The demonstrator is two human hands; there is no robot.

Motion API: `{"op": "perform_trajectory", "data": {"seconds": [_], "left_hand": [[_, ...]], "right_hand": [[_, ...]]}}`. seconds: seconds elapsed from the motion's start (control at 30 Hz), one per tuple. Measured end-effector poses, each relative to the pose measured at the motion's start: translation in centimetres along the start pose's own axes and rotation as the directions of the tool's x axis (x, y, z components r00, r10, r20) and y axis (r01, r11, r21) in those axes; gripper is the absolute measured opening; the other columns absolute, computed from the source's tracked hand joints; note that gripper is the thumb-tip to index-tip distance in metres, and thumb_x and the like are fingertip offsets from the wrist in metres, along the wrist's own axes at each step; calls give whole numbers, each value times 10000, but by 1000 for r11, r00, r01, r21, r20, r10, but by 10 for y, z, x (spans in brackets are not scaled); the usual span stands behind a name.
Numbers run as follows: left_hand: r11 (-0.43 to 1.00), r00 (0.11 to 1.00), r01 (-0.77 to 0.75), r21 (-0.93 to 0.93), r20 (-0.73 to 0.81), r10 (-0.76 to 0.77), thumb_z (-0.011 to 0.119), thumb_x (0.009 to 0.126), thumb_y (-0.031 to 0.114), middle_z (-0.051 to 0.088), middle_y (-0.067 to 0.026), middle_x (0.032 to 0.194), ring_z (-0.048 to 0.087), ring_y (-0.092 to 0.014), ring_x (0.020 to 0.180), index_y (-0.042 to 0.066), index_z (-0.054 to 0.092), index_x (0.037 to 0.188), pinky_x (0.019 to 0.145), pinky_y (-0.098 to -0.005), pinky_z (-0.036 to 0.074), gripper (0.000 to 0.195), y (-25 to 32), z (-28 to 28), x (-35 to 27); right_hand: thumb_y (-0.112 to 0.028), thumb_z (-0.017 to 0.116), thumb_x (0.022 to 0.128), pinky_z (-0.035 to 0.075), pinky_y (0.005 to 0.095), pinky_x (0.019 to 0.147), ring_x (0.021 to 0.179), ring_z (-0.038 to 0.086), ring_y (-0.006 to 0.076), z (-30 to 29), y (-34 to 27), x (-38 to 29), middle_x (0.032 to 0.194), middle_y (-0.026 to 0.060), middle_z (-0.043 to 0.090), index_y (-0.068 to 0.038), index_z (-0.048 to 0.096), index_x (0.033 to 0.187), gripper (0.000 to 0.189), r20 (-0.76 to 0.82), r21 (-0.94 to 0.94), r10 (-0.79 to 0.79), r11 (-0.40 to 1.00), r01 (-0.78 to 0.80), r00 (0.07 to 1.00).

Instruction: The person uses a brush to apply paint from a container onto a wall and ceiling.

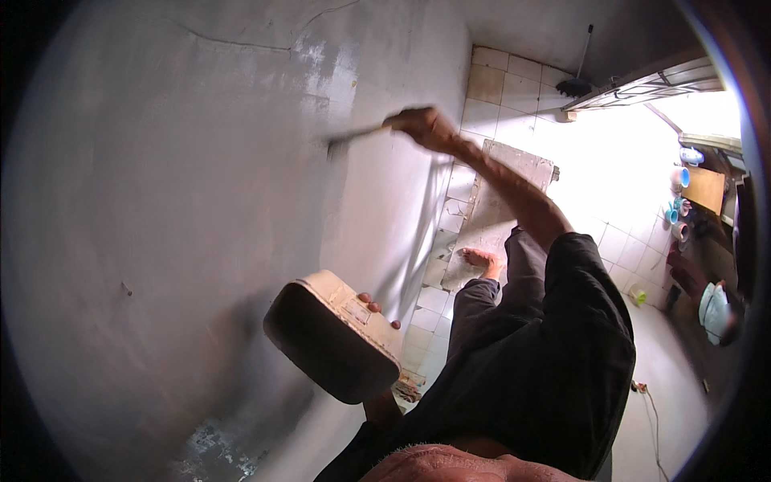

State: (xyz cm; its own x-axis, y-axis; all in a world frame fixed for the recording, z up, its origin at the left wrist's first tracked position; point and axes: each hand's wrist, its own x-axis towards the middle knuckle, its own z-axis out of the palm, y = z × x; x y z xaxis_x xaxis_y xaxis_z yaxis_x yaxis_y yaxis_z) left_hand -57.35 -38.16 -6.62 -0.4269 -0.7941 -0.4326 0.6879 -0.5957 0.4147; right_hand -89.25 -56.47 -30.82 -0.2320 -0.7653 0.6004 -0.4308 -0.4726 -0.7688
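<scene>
My right hand [424,128] is raised to the grey wall [199,169] and grips a long-handled tool [355,135]. Motion blur hides whether its dark head is a brush or a scraper; that head is at or close to the wall. Lower down, my left hand [373,305] supports a cream plastic container [337,295] with rounded corners, its fingertips showing along one side. The container's broad dark face is tilted towards me, and I cannot tell what is inside. White patches [337,78] mark the wall above the tool.
A bare foot [482,259] rests on a flat board [518,162] over white floor tiles [430,307]. A nail [126,289] sticks out of the wall. A dark-headed broom [575,87], several cups [680,176] and a cable [655,416] are farther off.
</scene>
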Motion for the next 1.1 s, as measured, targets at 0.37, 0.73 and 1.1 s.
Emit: {"op": "perform_trajectory", "data": {"seconds": [0.37, 0.73, 1.1], "left_hand": [[998, 998, -52, -24, -27, 51, 505, 984, 464, 466, -158, 1339, 500, -292, 1202, 102, 411, 1430, 959, -555, 475, 582, -9, 0, 1], [973, 976, -195, -123, 77, 205, 476, 992, 466, 499, -168, 1330, 546, -291, 1176, 69, 425, 1421, 960, -497, 501, 587, -24, -20, 23], [936, 931, -348, 46, 134, 340, 446, 999, 468, 533, -177, 1321, 593, -290, 1150, 37, 439, 1412, 962, -439, 526, 597, -41, -9, 46]], "right_hand": [[-75, 634, 908, 547, 391, 649, 782, 665, 303, 86, -66, -105, 914, 142, 678, -58, 663, 1172, 266, -119, -194, 358, 907, -375, 926], [-106, 712, 848, 503, 383, 536, 594, 631, 293, -78, -164, 4, 726, 127, 658, -43, 682, 925, 105, 168, -91, 271, 961, -259, 948], [-141, 734, 851, 573, 292, 632, 711, 713, 186, -170, -357, 146, 860, 85, 728, -58, 722, 922, 109, 520, -136, -7, 987, 90, 854]]}}
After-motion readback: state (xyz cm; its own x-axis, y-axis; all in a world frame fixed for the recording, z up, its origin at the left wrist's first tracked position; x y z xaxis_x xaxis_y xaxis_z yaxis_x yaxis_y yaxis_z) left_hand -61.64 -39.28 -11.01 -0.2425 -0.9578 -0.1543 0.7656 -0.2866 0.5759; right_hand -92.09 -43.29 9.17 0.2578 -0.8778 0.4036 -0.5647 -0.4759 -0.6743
